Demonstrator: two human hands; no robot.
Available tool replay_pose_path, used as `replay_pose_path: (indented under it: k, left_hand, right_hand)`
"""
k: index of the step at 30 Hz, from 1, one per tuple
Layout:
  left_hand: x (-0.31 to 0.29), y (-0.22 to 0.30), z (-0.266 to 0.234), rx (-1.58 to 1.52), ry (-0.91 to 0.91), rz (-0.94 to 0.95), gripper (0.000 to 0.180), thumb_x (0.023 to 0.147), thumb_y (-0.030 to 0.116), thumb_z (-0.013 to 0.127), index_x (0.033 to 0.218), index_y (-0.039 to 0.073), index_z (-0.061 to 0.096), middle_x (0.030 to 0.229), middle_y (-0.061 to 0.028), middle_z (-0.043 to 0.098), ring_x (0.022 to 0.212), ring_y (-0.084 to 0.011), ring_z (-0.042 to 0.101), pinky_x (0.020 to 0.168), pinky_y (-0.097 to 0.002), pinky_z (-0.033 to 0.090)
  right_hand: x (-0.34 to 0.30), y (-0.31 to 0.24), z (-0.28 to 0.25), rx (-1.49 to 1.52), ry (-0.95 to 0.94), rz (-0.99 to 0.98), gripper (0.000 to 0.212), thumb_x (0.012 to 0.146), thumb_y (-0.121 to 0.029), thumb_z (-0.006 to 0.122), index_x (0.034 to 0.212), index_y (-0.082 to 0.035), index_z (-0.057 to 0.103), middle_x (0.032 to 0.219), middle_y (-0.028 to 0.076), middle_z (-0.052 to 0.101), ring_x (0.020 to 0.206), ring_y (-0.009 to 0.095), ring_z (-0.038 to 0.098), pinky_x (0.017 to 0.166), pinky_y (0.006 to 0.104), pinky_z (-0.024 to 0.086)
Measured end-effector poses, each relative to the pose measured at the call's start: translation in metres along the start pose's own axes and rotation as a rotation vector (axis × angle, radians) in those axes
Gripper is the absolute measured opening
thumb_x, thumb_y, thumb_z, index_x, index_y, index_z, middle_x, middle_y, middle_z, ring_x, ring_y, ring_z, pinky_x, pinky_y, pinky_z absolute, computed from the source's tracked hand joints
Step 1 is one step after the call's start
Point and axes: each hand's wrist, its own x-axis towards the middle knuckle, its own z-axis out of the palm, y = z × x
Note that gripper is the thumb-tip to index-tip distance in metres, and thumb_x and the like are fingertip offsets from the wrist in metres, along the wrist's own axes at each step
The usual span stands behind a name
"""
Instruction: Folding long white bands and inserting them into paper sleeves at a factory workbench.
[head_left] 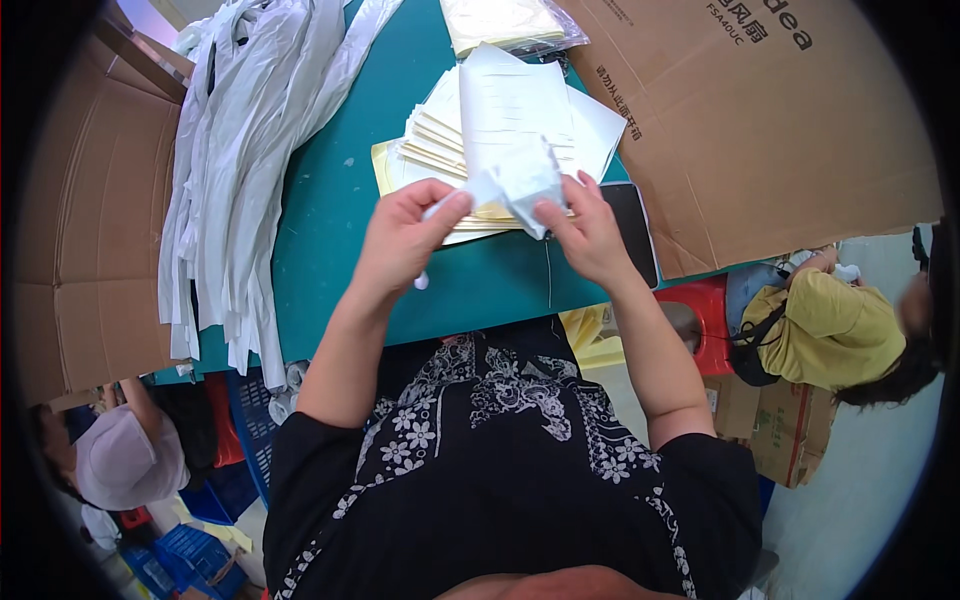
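A small, crumpled white piece (527, 178), which looks like thin plastic or paper, is stretched between my hands above the table. My left hand (412, 228) pinches its narrow strip-like end, with a small white tip poking out below the fingers. At the wider, folded end, my right hand (588, 228) grips with thumb and fingers. Under and beyond the hands lies a fanned stack of cream sheets (430, 138), partly covered by the piece and fingers. One white sheet (508, 95) with faint lines rests on top of it.
Long white strips (245, 150) drape over the left of the green table (335, 215). Cardboard boxes (110, 220) (760, 120) flank both sides. A dark flat object (637, 235) lies right of my right hand. Seated people (825, 320) (130, 455) work at both sides.
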Motion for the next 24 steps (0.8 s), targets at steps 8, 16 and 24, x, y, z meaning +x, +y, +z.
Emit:
replay_pose_path:
  k: [8, 16, 24]
  left_hand:
    - [-0.019, 0.0, -0.026, 0.152, 0.118, -0.032, 0.019, 0.086, 0.021, 0.062, 0.077, 0.005, 0.058, 0.059, 0.0084, 0.044, 0.051, -0.0011, 0.032, 0.046, -0.0185, 0.022]
    - [-0.08, 0.015, -0.099, 0.044, 0.461, 0.19, 0.009, 0.088, 0.017, 0.056, 0.087, 0.008, 0.057, 0.069, 0.0033, 0.052, 0.057, -0.0063, 0.043, 0.058, -0.022, 0.04]
    - [-0.089, 0.027, -0.059, 0.277, 0.187, 0.204, 0.014, 0.085, 0.017, 0.064, 0.081, 0.004, 0.061, 0.068, 0.004, 0.056, 0.061, -0.0026, 0.047, 0.053, -0.0187, 0.037]
  right_hand:
    - [0.029, -0.031, 0.002, 1.759, 0.488, 0.018, 0.037, 0.097, -0.032, 0.034, 0.121, -0.008, 0.047, 0.12, 0.008, 0.051, 0.12, 0.027, 0.043, 0.103, 0.0532, 0.03]
    - [0.032, 0.003, 0.132, 1.973, 0.022, 0.414, 0.048, 0.096, -0.042, 0.034, 0.134, -0.014, 0.035, 0.123, 0.007, 0.051, 0.118, 0.025, 0.045, 0.102, 0.0483, 0.033]
    - [0.019, -0.028, 0.107, 1.045, -0.123, 0.103, 0.04, 0.096, -0.028, 0.045, 0.127, -0.004, 0.041, 0.103, 0.005, 0.058, 0.085, 0.012, 0.057, 0.078, 0.0246, 0.044]
